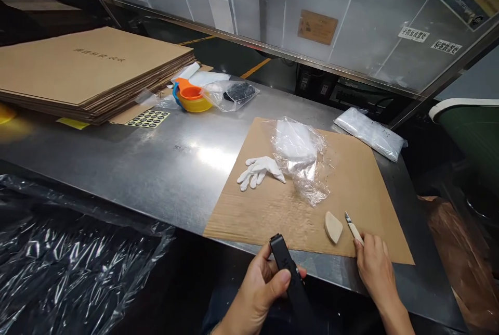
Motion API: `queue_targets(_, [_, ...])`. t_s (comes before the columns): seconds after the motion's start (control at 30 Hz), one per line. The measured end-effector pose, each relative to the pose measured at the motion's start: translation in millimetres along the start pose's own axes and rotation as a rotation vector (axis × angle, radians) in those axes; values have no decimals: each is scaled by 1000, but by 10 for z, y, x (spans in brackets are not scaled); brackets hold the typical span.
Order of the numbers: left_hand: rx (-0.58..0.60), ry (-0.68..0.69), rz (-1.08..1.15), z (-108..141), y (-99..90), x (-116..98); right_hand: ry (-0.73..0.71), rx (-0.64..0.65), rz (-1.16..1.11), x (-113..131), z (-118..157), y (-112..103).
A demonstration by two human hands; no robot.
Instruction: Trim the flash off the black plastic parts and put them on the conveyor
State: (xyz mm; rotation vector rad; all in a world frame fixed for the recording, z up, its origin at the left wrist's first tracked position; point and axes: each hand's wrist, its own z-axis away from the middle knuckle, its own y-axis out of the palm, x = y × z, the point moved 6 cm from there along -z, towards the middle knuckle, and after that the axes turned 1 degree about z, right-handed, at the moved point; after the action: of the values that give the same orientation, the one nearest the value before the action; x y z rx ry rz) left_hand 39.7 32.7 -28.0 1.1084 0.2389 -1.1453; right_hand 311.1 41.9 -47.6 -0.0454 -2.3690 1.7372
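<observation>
My left hand (pixel 257 288) is wrapped round a long black plastic part (pixel 290 272), its thumb pressed on the side; I cannot make out what kind of device it is. At the right my right hand (pixel 376 265) has its fingers closed on the pale handle of a scalpel (pixel 354 228), whose blade points away from me. The scalpel lies low over a cardboard sheet (pixel 268 220). Just left of its blade rests a beige wedge-shaped pad (pixel 333 227). Farther back on the cardboard are a white glove (pixel 260 171) and crumpled clear plastic bags (pixel 298 150).
A tall stack of flat cardboard (pixel 97 69) stands at the left of the metal table (pixel 167 179). Orange and yellow tape rolls (pixel 193 98), a bagged black item (pixel 239 92) and a sticker sheet (pixel 148 118) lie beside it. A wrapped white packet (pixel 370 133) sits back right.
</observation>
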Motion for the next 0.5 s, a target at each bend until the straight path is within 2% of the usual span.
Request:
queue_targets(0.1, [-6,6,-53,6,-27,10,59,-28,-47,92,88,-100])
queue_targets(0.17, [-7,18,-82,8,-38,9,43,22,-139,263,166,-205])
queue_targets(0.23, [-10,29,-100,9,-42,8,-51,115,-285,529,241,-330])
queue_targets(0.33, [-20,45,-97,14,-43,6,-320,205,-479,1006,332,-562])
queue_targets(0.4, [-21,51,-79,19,-40,7,-468,214,-507,1240,375,-678])
queue_targets(0.5, [-6,65,-53,23,-31,4,-542,195,-434,1388,405,-719])
